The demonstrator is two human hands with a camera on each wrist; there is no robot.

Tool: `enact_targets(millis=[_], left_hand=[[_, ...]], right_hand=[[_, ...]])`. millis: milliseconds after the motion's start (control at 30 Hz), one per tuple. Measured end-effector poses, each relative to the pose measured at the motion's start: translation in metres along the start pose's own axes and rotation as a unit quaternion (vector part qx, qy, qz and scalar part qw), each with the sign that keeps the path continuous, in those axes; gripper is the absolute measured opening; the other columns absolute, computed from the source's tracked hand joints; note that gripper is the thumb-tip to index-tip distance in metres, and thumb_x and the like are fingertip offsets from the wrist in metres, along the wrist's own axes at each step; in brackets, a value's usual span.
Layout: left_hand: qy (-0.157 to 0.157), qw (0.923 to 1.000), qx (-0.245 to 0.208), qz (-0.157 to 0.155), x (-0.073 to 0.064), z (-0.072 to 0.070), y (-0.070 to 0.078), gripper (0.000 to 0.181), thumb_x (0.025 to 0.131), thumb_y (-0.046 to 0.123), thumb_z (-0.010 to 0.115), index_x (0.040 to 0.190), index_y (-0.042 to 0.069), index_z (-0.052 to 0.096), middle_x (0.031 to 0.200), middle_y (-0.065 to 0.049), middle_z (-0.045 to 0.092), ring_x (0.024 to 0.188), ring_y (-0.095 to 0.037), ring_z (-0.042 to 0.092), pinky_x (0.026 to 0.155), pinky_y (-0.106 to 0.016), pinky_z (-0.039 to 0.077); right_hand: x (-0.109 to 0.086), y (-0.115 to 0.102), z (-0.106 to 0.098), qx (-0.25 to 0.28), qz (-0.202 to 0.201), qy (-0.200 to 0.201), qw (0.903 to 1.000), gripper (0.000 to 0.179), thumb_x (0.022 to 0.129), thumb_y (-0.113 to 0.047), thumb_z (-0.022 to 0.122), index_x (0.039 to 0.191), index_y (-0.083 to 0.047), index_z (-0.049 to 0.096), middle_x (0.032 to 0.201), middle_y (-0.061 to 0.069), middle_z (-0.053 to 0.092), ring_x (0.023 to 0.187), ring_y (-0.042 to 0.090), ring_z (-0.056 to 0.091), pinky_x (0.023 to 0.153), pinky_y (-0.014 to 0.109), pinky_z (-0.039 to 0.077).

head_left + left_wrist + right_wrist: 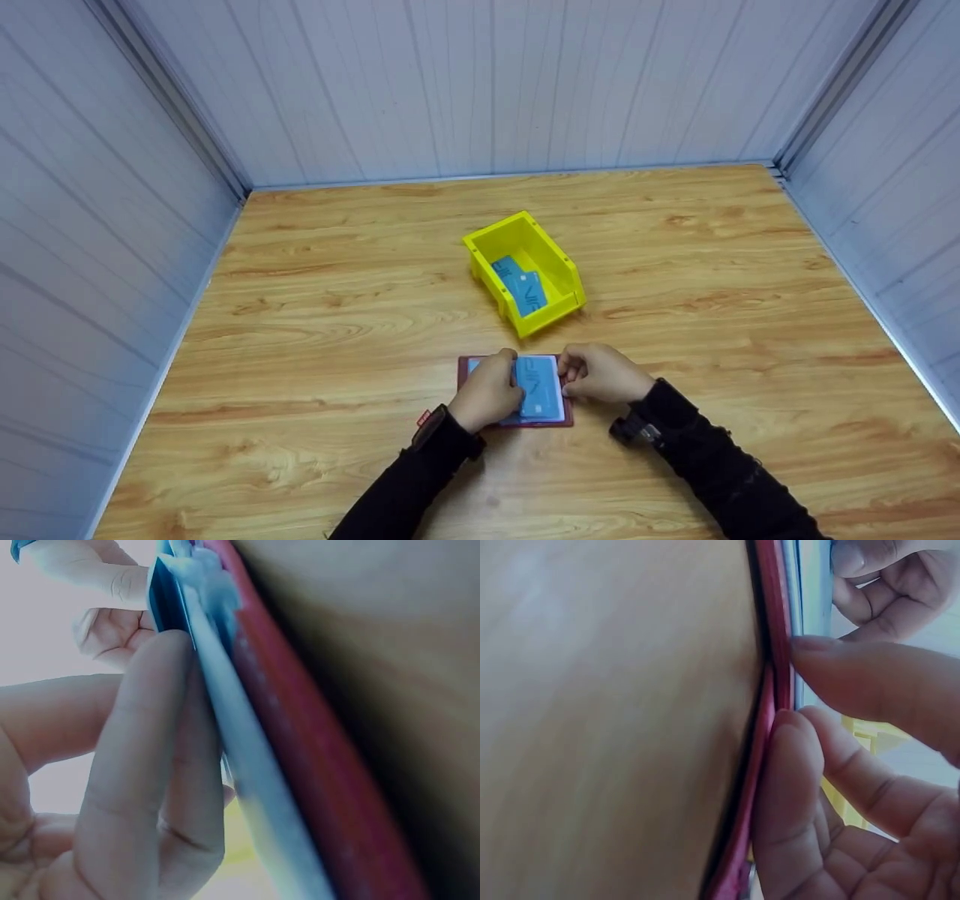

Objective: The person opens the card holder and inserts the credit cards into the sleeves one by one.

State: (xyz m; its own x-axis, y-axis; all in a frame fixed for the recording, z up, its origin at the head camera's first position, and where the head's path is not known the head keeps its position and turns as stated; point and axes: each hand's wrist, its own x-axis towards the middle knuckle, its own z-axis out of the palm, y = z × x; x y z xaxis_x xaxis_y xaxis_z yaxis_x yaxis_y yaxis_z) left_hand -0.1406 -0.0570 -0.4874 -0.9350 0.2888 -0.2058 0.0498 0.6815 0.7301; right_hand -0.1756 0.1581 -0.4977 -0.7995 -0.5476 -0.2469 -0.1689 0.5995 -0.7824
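A dark red card holder (568, 420) lies spread out on the table, with pale sleeves and blue cards on it. My left hand (486, 394) reaches over its left half, bent fingers and thumb at the left edge of a blue card (541, 390). In the left wrist view, the fingertips (176, 645) lie against the blue and white layers. At the right border, my right hand (604, 373) pinches the holder's edge. The right wrist view shows its thumb and fingertips on the red cover (776, 622) and the sleeves. Where the left fingers end is partly hidden.
A yellow bin (559, 251) stands behind the holder, with blue cards (529, 292) inside. A small red tab (424, 418) shows beside the left wrist. Pale panel walls (450, 90) bound the wooden table (315, 315) at the back and both sides.
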Motion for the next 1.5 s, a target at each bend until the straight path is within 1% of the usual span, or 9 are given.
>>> enact_targets(millis=[133, 333, 567, 667, 800, 967, 1100, 1267, 1500], left_hand=[[0.007, 0.9999, 0.011, 0.012, 0.0, 0.002, 0.003, 0.033, 0.08, -0.006, 0.058, 0.113, -0.004, 0.057, 0.085, -0.003, 0.053, 0.076, -0.018, 0.049, 0.067, -0.03, 0.042], [0.014, 0.9994, 0.029, 0.017, -0.003, 0.002, 0.005, 0.034, 0.083, -0.002, 0.059, 0.117, -0.006, 0.057, 0.092, -0.008, 0.059, 0.079, -0.018, 0.051, 0.069, -0.032, 0.045], [0.025, 0.9984, 0.049, 0.014, -0.015, -0.011, 0.01, 0.041, 0.093, 0.018, 0.063, 0.128, -0.003, 0.058, 0.098, -0.013, 0.069, 0.075, -0.016, 0.057, 0.073, -0.036, 0.053], [0.034, 0.9973, 0.059, 0.028, -0.021, -0.017, 0.008, 0.041, 0.093, 0.021, 0.064, 0.128, -0.001, 0.06, 0.102, -0.013, 0.069, 0.084, -0.019, 0.064, 0.077, -0.037, 0.054], [0.041, 0.9921, 0.106, 0.052, -0.028, -0.021, -0.001, 0.043, 0.089, 0.022, 0.07, 0.126, 0.0, 0.061, 0.118, -0.016, 0.065, 0.107, -0.026, 0.063, 0.093, -0.041, 0.052], [0.026, 0.9845, 0.161, 0.066, -0.035, -0.02, -0.013, 0.052, 0.082, 0.021, 0.077, 0.127, 0.0, 0.061, 0.126, -0.018, 0.059, 0.117, -0.031, 0.055, 0.101, -0.043, 0.046], [0.028, 0.979, 0.187, 0.075, -0.037, -0.018, -0.018, 0.054, 0.076, 0.019, 0.079, 0.124, -0.001, 0.062, 0.129, -0.019, 0.056, 0.121, -0.035, 0.049, 0.104, -0.044, 0.044], [0.038, 0.9731, 0.212, 0.081, -0.038, -0.015, -0.019, 0.052, 0.076, 0.02, 0.079, 0.122, -0.002, 0.064, 0.131, -0.02, 0.055, 0.122, -0.036, 0.048, 0.105, -0.043, 0.043], [0.034, 0.9677, 0.237, 0.078, -0.037, -0.013, -0.019, 0.05, 0.078, 0.022, 0.079, 0.12, -0.001, 0.066, 0.129, -0.019, 0.057, 0.119, -0.034, 0.05, 0.102, -0.042, 0.046]], right_hand=[[0.0, 0.0, 0.0, -0.005, -0.007, 0.003, 1.0, 0.018, 0.077, -0.001, 0.072, 0.092, -0.003, 0.062, 0.078, 0.003, 0.059, 0.066, 0.013, 0.055, 0.052, 0.022, 0.047], [0.001, -0.001, 0.0, -0.01, -0.005, 0.002, 0.9999, 0.018, 0.077, -0.001, 0.073, 0.092, -0.003, 0.063, 0.078, 0.003, 0.06, 0.067, 0.013, 0.055, 0.053, 0.022, 0.047], [0.0, -0.001, -0.001, -0.006, -0.004, -0.003, 1.0, 0.018, 0.078, -0.001, 0.072, 0.093, -0.003, 0.063, 0.079, 0.003, 0.06, 0.066, 0.013, 0.055, 0.054, 0.022, 0.048], [0.0, 0.0, -0.001, -0.001, 0.002, -0.004, 1.0, 0.018, 0.078, -0.001, 0.072, 0.093, -0.004, 0.062, 0.079, 0.003, 0.06, 0.066, 0.013, 0.055, 0.055, 0.022, 0.048], [0.001, 0.0, 0.0, -0.002, 0.011, -0.004, 0.9999, 0.018, 0.079, -0.001, 0.072, 0.094, -0.004, 0.062, 0.08, 0.004, 0.059, 0.067, 0.013, 0.055, 0.055, 0.023, 0.048], [0.001, 0.0, 0.0, 0.002, 0.016, 0.0, 0.9999, 0.016, 0.082, -0.008, 0.074, 0.093, -0.006, 0.063, 0.078, 0.002, 0.059, 0.065, 0.012, 0.055, 0.055, 0.022, 0.047], [0.002, -0.002, -0.002, -0.006, 0.015, 0.009, 0.9998, 0.014, 0.086, -0.018, 0.073, 0.091, -0.01, 0.064, 0.076, -0.001, 0.059, 0.062, 0.011, 0.053, 0.054, 0.023, 0.046], [0.003, -0.007, -0.008, -0.017, 0.025, 0.022, 0.9993, 0.013, 0.09, -0.024, 0.068, 0.091, -0.011, 0.065, 0.079, 0.0, 0.062, 0.067, 0.012, 0.054, 0.058, 0.025, 0.044], [0.012, -0.032, -0.032, -0.04, 0.046, 0.063, 0.9961, 0.018, 0.093, -0.031, 0.065, 0.096, -0.013, 0.067, 0.091, 0.004, 0.065, 0.079, 0.017, 0.055, 0.069, 0.029, 0.047]])
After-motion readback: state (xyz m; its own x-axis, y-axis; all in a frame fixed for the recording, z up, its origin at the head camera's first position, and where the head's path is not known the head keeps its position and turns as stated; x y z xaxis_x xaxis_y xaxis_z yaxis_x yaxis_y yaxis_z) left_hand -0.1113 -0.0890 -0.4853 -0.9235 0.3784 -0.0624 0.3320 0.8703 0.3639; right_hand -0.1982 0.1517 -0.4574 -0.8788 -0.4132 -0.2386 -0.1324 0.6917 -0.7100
